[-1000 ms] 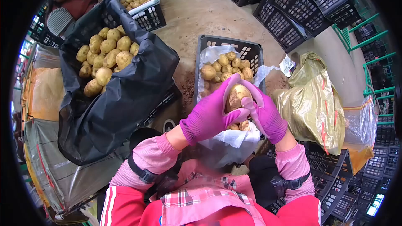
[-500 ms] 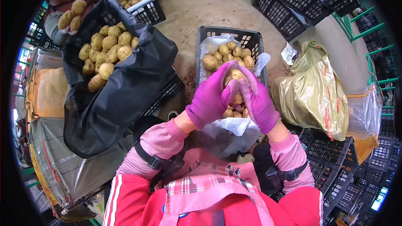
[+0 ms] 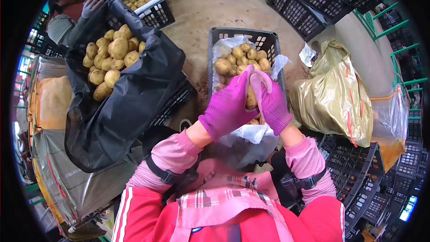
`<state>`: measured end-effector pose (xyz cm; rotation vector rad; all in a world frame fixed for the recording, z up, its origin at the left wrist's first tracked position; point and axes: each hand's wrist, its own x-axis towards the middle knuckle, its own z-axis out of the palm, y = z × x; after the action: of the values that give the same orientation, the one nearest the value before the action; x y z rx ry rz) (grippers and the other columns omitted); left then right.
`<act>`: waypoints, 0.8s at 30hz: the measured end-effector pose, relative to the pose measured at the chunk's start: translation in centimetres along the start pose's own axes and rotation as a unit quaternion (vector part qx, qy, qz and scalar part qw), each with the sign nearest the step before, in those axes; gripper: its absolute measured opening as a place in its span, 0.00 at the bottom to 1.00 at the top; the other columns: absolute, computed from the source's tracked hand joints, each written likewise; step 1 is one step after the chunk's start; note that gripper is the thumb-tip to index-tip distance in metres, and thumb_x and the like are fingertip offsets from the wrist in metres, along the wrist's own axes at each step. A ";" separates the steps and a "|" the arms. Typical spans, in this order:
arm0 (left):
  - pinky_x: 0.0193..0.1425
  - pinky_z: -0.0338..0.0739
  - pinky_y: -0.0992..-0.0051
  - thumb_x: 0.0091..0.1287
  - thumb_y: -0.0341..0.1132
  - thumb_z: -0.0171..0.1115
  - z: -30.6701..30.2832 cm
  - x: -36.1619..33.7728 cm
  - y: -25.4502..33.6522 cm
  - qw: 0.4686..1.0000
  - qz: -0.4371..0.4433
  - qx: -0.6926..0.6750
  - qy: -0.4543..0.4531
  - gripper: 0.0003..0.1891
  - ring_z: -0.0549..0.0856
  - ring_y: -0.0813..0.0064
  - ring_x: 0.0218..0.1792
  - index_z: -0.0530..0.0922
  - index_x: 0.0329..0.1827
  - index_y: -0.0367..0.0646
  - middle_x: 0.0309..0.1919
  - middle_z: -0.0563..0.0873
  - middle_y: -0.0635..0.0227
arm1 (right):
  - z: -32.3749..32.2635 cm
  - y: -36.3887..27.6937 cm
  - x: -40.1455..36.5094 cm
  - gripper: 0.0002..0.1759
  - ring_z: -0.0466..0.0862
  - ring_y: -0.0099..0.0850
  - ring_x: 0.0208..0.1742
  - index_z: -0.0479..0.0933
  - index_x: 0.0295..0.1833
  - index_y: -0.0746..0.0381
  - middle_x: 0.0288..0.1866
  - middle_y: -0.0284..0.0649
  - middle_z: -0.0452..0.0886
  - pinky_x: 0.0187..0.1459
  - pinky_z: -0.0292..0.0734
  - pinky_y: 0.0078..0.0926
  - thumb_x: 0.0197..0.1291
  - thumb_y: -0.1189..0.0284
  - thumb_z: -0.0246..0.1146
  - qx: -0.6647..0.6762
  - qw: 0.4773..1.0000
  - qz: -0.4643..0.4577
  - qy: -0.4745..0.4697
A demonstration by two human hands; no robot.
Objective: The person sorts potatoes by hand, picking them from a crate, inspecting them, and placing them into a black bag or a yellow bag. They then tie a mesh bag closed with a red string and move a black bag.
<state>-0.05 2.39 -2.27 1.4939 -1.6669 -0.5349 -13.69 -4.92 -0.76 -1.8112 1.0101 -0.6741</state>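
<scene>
My left hand, in a purple glove, is closed around one side of a potato. On its other side, my right hand in a matching glove closes in, thumbs and fingertips meeting above. Much of that potato is hidden by the gloves. Both hands are over a black plastic crate lined with thin white plastic film. More potatoes lie inside the crate, beyond my hands, and a few show below them.
At left stands a crate with a black cloth liner, heaped with potatoes. Behind it a co-worker's gloved hand is raised. Another potato crate is farther back. A yellowish sack lies right; crates are stacked beyond.
My hands have drawn closer together and turned about the potato, covering more of it. The co-worker's raised hand, which held several potatoes, is now free of them, and the black-lined heap has grown.
</scene>
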 end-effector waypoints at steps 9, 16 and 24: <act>0.65 0.76 0.61 0.59 0.36 0.75 -1.7 0.2 0.3 0.981 -0.029 -0.179 -0.065 0.46 0.80 0.54 0.64 0.56 0.77 0.39 0.64 0.75 0.49 | 0.1 1.4 0.2 0.27 0.81 0.30 0.35 0.82 0.47 0.69 0.34 0.43 0.86 0.41 0.75 0.31 0.76 0.53 0.53 0.088 0.992 0.073 0.052; 0.40 0.76 0.72 0.78 0.52 0.47 -4.6 0.8 0.9 0.773 -0.219 -0.592 -0.062 0.29 0.82 0.70 0.39 0.63 0.74 0.42 0.50 0.81 0.59 | -3.5 -3.0 0.2 0.27 0.76 0.19 0.17 0.80 0.51 0.65 0.28 0.37 0.83 0.21 0.69 0.15 0.77 0.52 0.50 0.223 0.966 0.122 -0.058; 0.30 0.71 0.78 0.79 0.61 0.35 -3.0 0.7 -1.6 0.668 -0.270 -0.689 -0.075 0.33 0.79 0.71 0.33 0.72 0.66 0.40 0.50 0.83 0.54 | -6.4 -2.9 -0.5 0.23 0.86 0.24 0.29 0.78 0.63 0.61 0.36 0.40 0.86 0.30 0.79 0.18 0.74 0.56 0.55 0.156 0.939 0.198 -0.235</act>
<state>3.28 1.97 -1.57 0.6497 -0.3895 -1.7629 -17.98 -6.69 4.59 -1.3412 0.8465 -0.1267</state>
